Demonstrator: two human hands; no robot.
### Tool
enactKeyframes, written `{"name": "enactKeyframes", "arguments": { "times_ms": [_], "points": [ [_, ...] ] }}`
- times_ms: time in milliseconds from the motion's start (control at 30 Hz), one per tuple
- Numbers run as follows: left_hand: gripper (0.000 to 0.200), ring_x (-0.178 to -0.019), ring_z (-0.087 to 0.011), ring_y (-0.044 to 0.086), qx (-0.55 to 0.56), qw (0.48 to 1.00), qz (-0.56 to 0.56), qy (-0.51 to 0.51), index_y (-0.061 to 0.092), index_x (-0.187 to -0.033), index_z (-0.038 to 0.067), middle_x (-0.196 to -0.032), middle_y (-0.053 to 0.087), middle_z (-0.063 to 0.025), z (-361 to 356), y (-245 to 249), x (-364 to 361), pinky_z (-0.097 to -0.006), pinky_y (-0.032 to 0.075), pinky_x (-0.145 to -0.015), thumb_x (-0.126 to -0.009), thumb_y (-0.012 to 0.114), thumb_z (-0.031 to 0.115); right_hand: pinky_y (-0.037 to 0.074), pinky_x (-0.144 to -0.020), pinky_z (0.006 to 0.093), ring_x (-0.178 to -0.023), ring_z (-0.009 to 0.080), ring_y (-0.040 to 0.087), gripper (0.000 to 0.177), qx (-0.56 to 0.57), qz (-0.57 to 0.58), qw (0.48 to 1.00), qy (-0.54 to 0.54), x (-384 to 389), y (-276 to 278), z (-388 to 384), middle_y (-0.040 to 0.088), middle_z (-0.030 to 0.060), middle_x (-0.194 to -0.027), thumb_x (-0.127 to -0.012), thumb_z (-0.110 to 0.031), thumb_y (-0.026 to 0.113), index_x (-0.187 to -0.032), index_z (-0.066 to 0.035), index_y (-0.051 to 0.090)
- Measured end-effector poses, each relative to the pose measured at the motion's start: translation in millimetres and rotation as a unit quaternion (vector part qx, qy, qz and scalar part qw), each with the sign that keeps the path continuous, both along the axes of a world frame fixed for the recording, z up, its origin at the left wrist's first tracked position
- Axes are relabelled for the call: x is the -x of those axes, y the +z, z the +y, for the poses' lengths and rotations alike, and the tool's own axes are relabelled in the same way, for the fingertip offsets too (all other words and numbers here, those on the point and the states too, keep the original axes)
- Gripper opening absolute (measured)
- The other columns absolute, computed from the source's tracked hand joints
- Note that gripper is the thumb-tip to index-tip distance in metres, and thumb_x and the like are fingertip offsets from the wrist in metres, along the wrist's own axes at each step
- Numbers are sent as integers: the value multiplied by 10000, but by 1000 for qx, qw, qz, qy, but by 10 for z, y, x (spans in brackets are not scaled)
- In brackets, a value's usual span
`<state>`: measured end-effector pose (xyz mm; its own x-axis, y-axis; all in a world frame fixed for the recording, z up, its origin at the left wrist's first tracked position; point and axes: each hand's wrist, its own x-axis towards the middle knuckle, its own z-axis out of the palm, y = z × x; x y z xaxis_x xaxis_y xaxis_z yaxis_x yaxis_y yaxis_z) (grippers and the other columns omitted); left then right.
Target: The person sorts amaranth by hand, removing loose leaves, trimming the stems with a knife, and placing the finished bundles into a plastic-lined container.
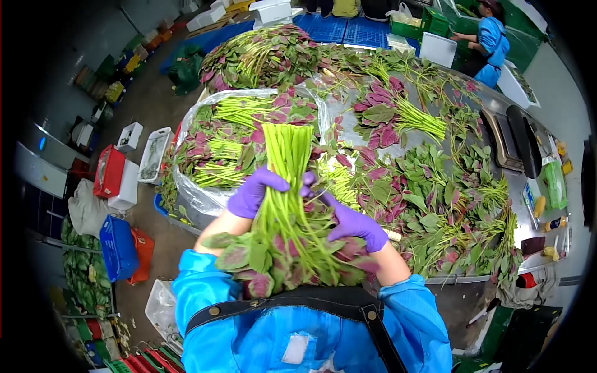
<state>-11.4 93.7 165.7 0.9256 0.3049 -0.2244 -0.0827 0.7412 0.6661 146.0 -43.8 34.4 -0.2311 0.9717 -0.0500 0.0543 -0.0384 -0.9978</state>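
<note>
Both my hands wear purple gloves and hold one bunch of leafy greens (287, 161) in front of my chest, its cut stems up and its green and purple leaves down. My left hand (256, 191) wraps round the stems from the left. On the right side, my right hand (349, 222) is closed on the same bunch, some of its fingers hidden behind the stems. Beyond them, a container lined with clear plastic (186, 180) holds more bunches. Loose greens (429, 180) cover much of the metal table to the right.
A large leafy pile (261, 56) lies at the table's back left. A scale (502, 140) stands at the right. Blue (117, 248) and red crates (109, 171) are on the floor at left. A co-worker in blue (491, 43) is at the back right.
</note>
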Motion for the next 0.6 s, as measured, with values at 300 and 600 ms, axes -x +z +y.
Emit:
{"name": "enactKeyframes", "arguments": {
  "times_ms": [300,600],
  "points": [
    [524,-1057,-209,534,144,986,63,-54,397,-1270,15,-1149,546,-137,-281,-1198,-103,-350,437,-919,-896,466,375,453,-704,239,-808,77,545,517,270,164,941,-125,221,-608,-765,585,2,-998,-777,-190,676,-1211,-14,456],
    [373,-915,-122,556,-105,971,171,-130,505,-1179,25,-1031,601,-59,-671,-1866,352,-275,441,-801,-881,502,250,486,-686,231,-795,88,578,454,217,194,867,-405,876,-425,-747,598,30,-965,-784,-133,665,-1192,-62,478]
  ]
}}
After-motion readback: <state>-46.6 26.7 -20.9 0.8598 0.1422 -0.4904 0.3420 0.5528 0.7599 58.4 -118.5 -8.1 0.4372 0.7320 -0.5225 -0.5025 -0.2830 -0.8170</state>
